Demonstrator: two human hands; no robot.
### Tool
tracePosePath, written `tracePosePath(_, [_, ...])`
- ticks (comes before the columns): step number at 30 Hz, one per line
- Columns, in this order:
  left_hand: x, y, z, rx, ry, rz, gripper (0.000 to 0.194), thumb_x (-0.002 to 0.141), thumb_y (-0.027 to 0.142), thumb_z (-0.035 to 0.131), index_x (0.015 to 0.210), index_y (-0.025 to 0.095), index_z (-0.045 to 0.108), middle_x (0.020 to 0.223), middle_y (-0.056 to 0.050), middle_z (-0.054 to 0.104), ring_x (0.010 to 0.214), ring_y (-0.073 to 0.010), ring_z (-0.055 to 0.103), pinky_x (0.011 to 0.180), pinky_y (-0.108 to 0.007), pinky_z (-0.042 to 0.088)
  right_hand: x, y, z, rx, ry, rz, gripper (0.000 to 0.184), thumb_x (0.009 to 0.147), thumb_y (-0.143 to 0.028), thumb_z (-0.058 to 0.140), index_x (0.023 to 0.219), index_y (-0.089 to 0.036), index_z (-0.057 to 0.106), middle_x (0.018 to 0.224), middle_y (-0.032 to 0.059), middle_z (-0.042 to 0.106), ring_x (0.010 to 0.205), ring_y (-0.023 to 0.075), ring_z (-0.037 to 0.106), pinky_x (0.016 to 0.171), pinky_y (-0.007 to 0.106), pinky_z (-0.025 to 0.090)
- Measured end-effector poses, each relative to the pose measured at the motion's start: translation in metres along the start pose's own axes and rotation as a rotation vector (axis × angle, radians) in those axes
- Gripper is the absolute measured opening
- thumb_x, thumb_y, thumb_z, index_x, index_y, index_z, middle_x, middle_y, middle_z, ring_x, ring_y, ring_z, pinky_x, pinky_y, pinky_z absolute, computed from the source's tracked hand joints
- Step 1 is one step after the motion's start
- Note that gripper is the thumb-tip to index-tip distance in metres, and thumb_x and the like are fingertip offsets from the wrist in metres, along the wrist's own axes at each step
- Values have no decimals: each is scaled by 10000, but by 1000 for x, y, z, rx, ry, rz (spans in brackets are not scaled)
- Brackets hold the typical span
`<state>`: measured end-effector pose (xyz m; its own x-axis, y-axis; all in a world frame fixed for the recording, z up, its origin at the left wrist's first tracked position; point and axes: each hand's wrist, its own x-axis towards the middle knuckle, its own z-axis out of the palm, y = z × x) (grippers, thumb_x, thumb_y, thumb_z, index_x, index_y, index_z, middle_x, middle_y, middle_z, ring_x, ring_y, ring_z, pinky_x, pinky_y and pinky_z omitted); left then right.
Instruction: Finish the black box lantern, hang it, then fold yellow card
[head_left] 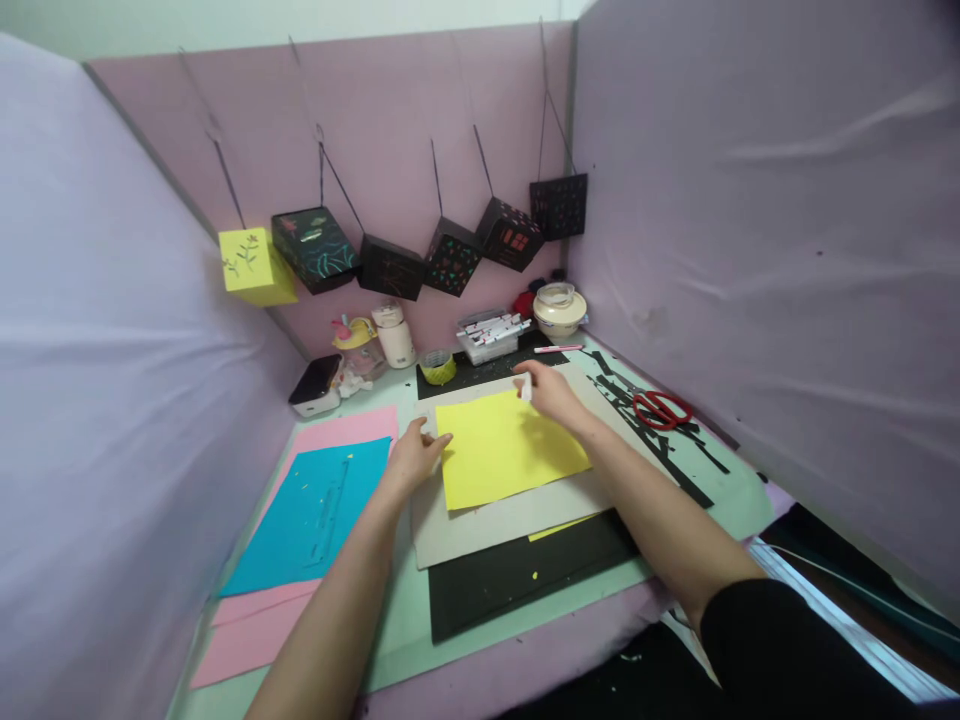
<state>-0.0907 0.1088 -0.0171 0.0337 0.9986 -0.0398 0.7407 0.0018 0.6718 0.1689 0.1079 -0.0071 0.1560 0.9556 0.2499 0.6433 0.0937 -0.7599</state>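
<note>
A yellow sheet of paper lies flat on a pale grey board. My left hand is at the sheet's left edge, thumb and fingers apart, the thumb tip close to or touching the paper. Over the sheet's far edge, my right hand has its fingers bent together, with a small white thing at them that I cannot make out. Black paper lies beneath the board's near side, and a strip of yellow shows between them.
Blue paper with a clear ruler covers pink sheets at left. Red-handled scissors rest among black strips at right. Behind are yellow tape, a box of markers, bottles and a lidded pot. Several decorated boxes hang above.
</note>
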Motion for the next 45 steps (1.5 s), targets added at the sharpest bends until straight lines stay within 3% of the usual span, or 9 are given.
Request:
tracePosePath(5, [21,2,18,-129,39,0,775,763,214,658,1446,112,307,864,-71,688,796,-216,675,670,-296,498,27,49,-37,-152,112,173,350,870,-136,413,1146,-134,629,819,80,737,802,183,661,754,270,456])
tracePosePath(9, [14,-12,-1,-426,59,66,616,707,285,693,1272,125,508,852,-54,689,764,-202,671,673,-297,519,24,70,-41,-322,163,311,304,905,-291,452,1023,-132,682,950,177,717,966,279,648,786,347,447])
tracePosePath(14, [3,-33,-27,-702,157,136,433,585,366,780,926,145,630,907,-72,708,828,-216,659,762,-334,518,24,70,-31,-462,49,380,200,795,-329,637,859,-157,717,990,172,708,984,300,641,786,355,452])
tracePosePath(22, [3,-40,-36,-844,224,212,379,584,347,816,873,159,658,877,-52,713,815,-190,652,772,-315,511,18,66,-21,-463,-13,363,222,793,-327,649,933,-165,708,1057,173,694,1023,314,628,811,372,456])
tracePosePath(28, [6,-44,-32,-888,257,191,390,574,342,822,874,156,656,883,-58,713,809,-189,657,758,-309,513,11,56,-25,-212,-22,232,422,943,-469,413,1124,-168,646,1061,127,706,954,229,654,807,315,476])
tracePosePath(32, [9,-46,-32,-985,359,166,383,584,342,822,874,166,645,867,-38,704,774,-167,658,726,-285,514,4,48,-28,281,-272,95,685,957,-623,177,1158,-154,633,1042,127,717,921,180,674,758,265,513])
tracePosePath(35, [11,-47,-33,-1113,486,135,360,598,314,831,868,173,639,860,-23,701,772,-155,662,739,-287,523,1,47,-27,727,-471,45,597,918,-639,370,1162,-157,625,1121,146,691,1007,195,653,815,293,519])
tracePosePath(38, [14,-48,-34,-1258,548,111,297,628,265,835,833,178,639,877,-14,713,811,-147,670,798,-290,532,-1,45,-18,890,-505,57,415,854,-488,615,1155,-203,617,1187,114,663,1055,186,633,883,322,511])
tracePosePath(45, [11,-41,-27,-1525,330,42,103,824,173,690,914,220,681,1004,-7,745,989,-152,673,922,-278,526,-6,28,17,835,-391,64,401,724,-259,749,1107,-247,629,1168,61,645,976,162,634,755,273,531])
